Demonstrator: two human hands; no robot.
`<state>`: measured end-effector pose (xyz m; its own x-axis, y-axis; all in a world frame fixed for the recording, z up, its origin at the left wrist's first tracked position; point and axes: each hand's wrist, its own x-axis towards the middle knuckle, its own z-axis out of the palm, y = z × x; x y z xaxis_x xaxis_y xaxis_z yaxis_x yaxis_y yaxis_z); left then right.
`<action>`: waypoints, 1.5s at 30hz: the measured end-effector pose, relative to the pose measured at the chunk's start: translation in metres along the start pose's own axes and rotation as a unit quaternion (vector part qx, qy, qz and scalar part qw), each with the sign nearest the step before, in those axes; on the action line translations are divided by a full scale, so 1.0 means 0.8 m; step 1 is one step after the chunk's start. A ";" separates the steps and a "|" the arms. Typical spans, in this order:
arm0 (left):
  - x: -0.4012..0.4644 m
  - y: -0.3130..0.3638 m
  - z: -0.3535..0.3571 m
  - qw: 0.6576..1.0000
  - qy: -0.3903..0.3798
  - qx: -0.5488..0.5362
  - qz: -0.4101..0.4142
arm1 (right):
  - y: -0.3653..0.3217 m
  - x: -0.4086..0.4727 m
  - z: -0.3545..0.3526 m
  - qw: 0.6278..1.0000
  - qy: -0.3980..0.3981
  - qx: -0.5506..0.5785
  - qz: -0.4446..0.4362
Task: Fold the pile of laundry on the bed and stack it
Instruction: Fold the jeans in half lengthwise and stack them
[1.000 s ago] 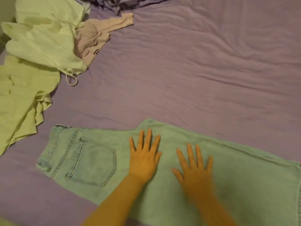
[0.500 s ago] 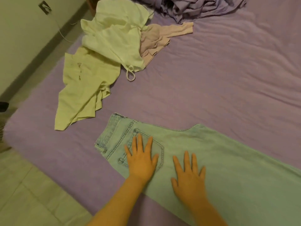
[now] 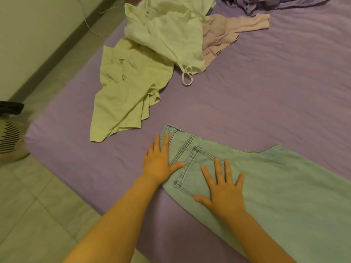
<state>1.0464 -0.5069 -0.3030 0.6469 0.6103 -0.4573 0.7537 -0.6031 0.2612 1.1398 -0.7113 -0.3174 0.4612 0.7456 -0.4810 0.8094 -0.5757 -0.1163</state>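
At the near edge of the bed, both hands lie flat with fingers spread, gripping nothing. The left hand [image 3: 159, 162] presses at the waistband end of the light blue denim jeans [image 3: 266, 183], its fingers half on the denim and half on the lilac bed sheet [image 3: 266, 95]. The right hand [image 3: 225, 190] rests palm down over the stitched back pocket [image 3: 191, 168].

This looks like the smoothing step: the jeans appear already doubled leg over leg and lie flat, waistband toward the left, legs running off to the right. The next move probably calls for taking hold of one end and carrying it across to the other, keeping the edges lined up so the heavy cloth does not slip.

Beyond the jeans, well apart from them, the unfolded pile waits: a crumpled pale yellow-green shirt [image 3: 125, 95], a rumpled white top with a drawstring loop [image 3: 171, 35] partly over it, and a pinkish ribbed garment [image 3: 228, 33] beside that. No finished stack is in view.
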 end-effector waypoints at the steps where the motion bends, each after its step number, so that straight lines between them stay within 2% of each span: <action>1: 0.003 0.002 -0.001 1.000 0.007 -0.021 -0.013 | 0.004 0.004 0.007 1.000 -0.012 -0.007 0.001; 6: 0.009 0.015 -0.007 0.999 0.028 -0.023 -0.008 | 0.003 0.008 0.002 0.998 -0.066 -0.023 0.007; 10: 0.001 0.027 -0.021 0.980 0.051 -0.178 -0.072 | 0.011 -0.004 -0.019 0.997 -0.073 0.007 0.013; 13: -0.013 0.046 -0.042 0.949 0.079 -0.271 -0.141 | 0.017 -0.025 -0.045 0.997 -0.010 0.068 0.021; 15: -0.028 0.069 -0.056 0.944 0.084 -0.288 -0.134 | 0.015 -0.039 -0.068 0.990 0.056 0.126 0.000; 17: -0.048 0.088 -0.066 0.933 0.071 -0.336 -0.103 | 0.002 -0.045 -0.090 0.967 0.099 0.233 -0.015; 19: -0.076 0.129 -0.083 0.917 0.040 -0.392 -0.052 | 0.004 -0.065 -0.122 0.928 0.137 0.347 -0.021; 22: -0.105 0.175 -0.087 0.875 -0.057 -0.481 0.004 | 0.008 -0.084 -0.144 0.844 0.135 0.519 -0.012; 24: -0.126 0.210 -0.079 0.845 -0.105 -0.523 0.027 | 0.027 -0.105 -0.150 0.797 0.151 0.585 0.006; 27: -0.152 0.256 -0.056 0.837 -0.138 -0.527 0.057 | 0.066 -0.135 -0.144 0.782 0.210 0.585 0.044; 30: -0.176 0.300 -0.026 0.824 -0.202 -0.526 0.059 | 0.103 -0.162 -0.121 0.783 0.241 0.559 0.125; 31: -0.184 0.315 -0.013 0.826 -0.224 -0.513 0.066 | 0.115 -0.171 -0.110 0.783 0.246 0.551 0.154; 32: -0.191 0.328 0.000 0.844 -0.228 -0.478 0.086 | 0.128 -0.181 -0.097 0.781 0.248 0.546 0.176; 33: -0.195 0.338 0.013 0.878 -0.208 -0.417 0.115 | 0.140 -0.192 -0.084 0.777 0.246 0.546 0.194; 35: -0.199 0.352 0.038 0.945 -0.121 -0.257 0.164 | 0.165 -0.214 -0.061 0.768 0.223 0.552 0.235; 37: -0.201 0.361 0.057 0.975 -0.042 -0.098 0.196 | 0.192 -0.238 -0.041 0.757 0.217 0.548 0.283; 38: -0.202 0.363 0.068 0.977 -0.028 -0.036 0.207 | 0.206 -0.251 -0.031 0.750 0.222 0.545 0.303; 40: -0.204 0.366 0.091 0.972 -0.046 0.056 0.224 | 0.233 -0.275 -0.012 0.739 0.229 0.539 0.333; 45: -0.207 0.370 0.170 0.945 -0.091 0.170 0.263 | 0.286 -0.308 0.038 0.726 0.240 0.513 0.390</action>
<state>1.1466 -0.8564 -0.2656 0.8676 0.1013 -0.4868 0.2329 -0.9478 0.2178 1.2001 -1.0367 -0.2516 0.9065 -0.0516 -0.4191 -0.3496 -0.6484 -0.6763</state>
